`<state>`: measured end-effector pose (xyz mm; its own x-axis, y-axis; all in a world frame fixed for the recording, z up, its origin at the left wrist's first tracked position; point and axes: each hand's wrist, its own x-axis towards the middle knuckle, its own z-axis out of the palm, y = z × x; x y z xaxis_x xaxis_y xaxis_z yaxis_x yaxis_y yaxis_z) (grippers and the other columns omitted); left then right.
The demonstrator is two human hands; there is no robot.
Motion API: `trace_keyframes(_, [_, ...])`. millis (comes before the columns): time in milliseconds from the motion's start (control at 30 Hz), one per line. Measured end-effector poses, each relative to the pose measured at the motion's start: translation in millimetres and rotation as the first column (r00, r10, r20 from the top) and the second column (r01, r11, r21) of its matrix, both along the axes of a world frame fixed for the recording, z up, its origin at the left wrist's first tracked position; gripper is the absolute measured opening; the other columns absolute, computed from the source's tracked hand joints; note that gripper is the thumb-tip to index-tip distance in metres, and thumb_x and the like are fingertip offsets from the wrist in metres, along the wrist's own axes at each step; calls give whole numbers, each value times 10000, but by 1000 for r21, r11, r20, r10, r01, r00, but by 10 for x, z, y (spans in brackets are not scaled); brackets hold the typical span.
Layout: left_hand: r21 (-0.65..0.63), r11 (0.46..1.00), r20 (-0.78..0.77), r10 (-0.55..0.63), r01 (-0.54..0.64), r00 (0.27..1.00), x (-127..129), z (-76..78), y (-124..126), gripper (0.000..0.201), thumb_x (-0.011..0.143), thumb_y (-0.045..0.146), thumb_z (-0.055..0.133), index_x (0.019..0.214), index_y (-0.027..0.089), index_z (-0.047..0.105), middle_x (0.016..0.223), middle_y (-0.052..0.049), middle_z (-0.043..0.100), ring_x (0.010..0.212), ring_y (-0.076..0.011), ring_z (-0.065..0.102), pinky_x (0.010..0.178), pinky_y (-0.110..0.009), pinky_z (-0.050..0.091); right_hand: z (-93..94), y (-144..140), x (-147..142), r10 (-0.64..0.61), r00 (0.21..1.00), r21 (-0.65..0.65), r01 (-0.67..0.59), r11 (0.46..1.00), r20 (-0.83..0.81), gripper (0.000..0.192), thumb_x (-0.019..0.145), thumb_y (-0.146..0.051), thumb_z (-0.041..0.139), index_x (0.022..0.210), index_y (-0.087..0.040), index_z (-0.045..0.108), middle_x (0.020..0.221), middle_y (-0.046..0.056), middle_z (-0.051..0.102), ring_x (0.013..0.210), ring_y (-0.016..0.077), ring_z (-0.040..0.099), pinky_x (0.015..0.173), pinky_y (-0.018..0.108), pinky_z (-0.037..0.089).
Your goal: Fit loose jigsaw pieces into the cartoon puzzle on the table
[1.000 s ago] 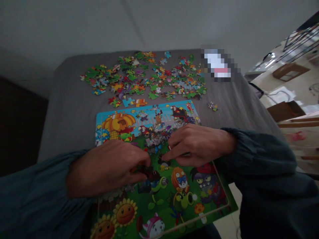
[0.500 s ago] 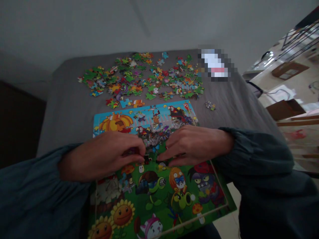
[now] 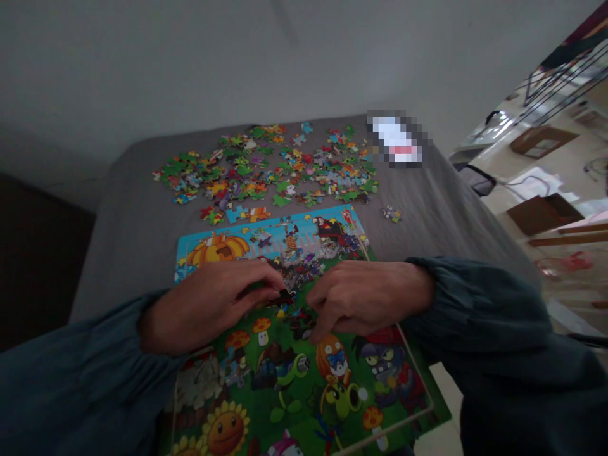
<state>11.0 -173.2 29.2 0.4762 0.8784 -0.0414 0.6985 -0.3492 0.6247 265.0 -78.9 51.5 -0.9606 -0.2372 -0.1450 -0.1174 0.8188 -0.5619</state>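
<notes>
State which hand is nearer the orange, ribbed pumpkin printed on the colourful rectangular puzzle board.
Left. The left hand is just below the pumpkin in view; the right hand is farther off, below and to its right.

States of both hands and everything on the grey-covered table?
Colourful rectangular puzzle board: face up, partly hidden.
Left bare hand: pinching a dark jigsaw piece.
Right bare hand: fingers pointing down at the board; grip unclear.
Multicoloured jigsaw pieces: loose, mostly scattered beyond the board.
Grey cloth: wrinkled at right.
Pixelated oblong: blurred, state unreadable.
</notes>
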Motion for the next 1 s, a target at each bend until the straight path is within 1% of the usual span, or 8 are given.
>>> trace_keyframes(200, [8,1000,-3,-23,23,1000,91,-1,-32,248,1074,419,545,1068,279,749,996,38,820,868,-161,765,731,-248,525,-24,2,-6,10,1000,-21,-11,1000,-25,287,1002,-104,637,1154,-245,835,951,30,759,801,134,645,659,265,422])
trace_keyframes(300, [8,1000,-20,-16,16,1000,101,-16,-35,276,1074,453,537,1085,278,750,1011,25,820,876,-177,762,740,-266,529,-30,23,12,-25,994,-62,18,998,-103,301,989,-79,616,1162,-209,826,950,38,763,804,131,653,685,255,443])
trace_keyframes(367, [-6,1000,-24,-17,17,1000,79,-15,-31,289,1075,466,529,1070,284,753,1000,26,819,881,-181,757,741,-268,529,-47,61,30,-137,969,-81,123,989,-205,319,992,-62,574,1173,-181,808,971,51,769,842,136,666,737,255,466])
trace_keyframes(467, [-28,1000,-9,14,-14,1000,16,8,-21,297,1070,489,528,1044,294,751,983,33,812,869,-176,749,723,-258,528,-107,143,53,-335,887,-88,324,942,-319,311,1020,-86,516,1175,-164,774,1001,58,774,902,145,676,816,277,487])
trace_keyframes(600, [-9,997,1,79,-79,997,9,19,-22,351,1050,575,536,1010,291,738,951,36,802,819,-177,736,679,-257,522,-195,206,52,-425,841,-5,449,893,-335,262,1032,-141,535,1184,-155,748,1050,80,759,963,170,667,866,315,492])
trace_keyframes(700, [58,992,-22,110,-108,994,114,-6,-32,410,1062,592,490,962,274,729,907,17,789,803,-188,722,706,-281,536,-200,185,42,-421,835,41,464,885,-354,262,1046,-158,522,1191,-142,739,1024,92,731,968,184,652,870,333,490])
trace_keyframes(800, [118,982,-31,153,-149,988,200,-12,-26,417,1078,569,454,997,271,734,914,-1,787,814,-197,713,800,-317,561,-167,153,41,-407,844,45,449,892,-348,266,1058,-158,502,1171,-134,742,1012,94,721,959,183,647,872,334,490])
trace_keyframes(1000, [251,951,-15,189,-179,982,59,31,39,418,1079,584,444,1116,304,753,1064,-35,794,1035,-268,705,986,-430,535,-143,135,39,-273,918,83,308,948,-289,292,1061,-182,542,1270,-170,745,1071,96,725,964,184,657,838,323,504])
